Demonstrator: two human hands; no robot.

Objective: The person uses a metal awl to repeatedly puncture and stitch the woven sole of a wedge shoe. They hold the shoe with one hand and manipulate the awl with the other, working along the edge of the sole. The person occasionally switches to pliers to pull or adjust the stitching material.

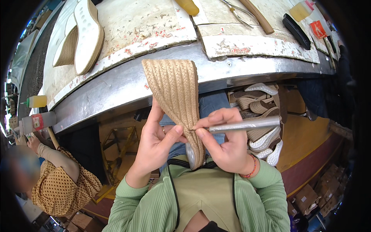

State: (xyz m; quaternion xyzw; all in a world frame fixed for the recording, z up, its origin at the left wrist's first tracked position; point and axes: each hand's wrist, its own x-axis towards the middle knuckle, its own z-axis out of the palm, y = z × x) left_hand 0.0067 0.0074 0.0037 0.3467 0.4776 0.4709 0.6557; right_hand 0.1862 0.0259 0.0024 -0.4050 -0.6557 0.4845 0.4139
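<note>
A wedge shoe sole [176, 87] wrapped in tan braided rope stands tilted in front of me, its broad end up against the bench edge and its narrow end near my lap. My left hand [154, 141] is closed on its left side, the thumb pressing the braid. My right hand [228, 145] pinches at the braid close to that thumb. Across its fingers lies a silver rod-shaped tool [251, 124], sticking out to the right. The tool's tip is hidden at the fingertips, so its exact kind does not show.
Wedge soles [88, 42] lie on the worn white bench [154, 23] at left. Pliers [236, 12], a wooden handle [258, 17], a black oblong object [296, 31] and bottles [301, 11] lie right. Several soles [262, 116] are stacked below, right. A co-worker [63, 185] is at left.
</note>
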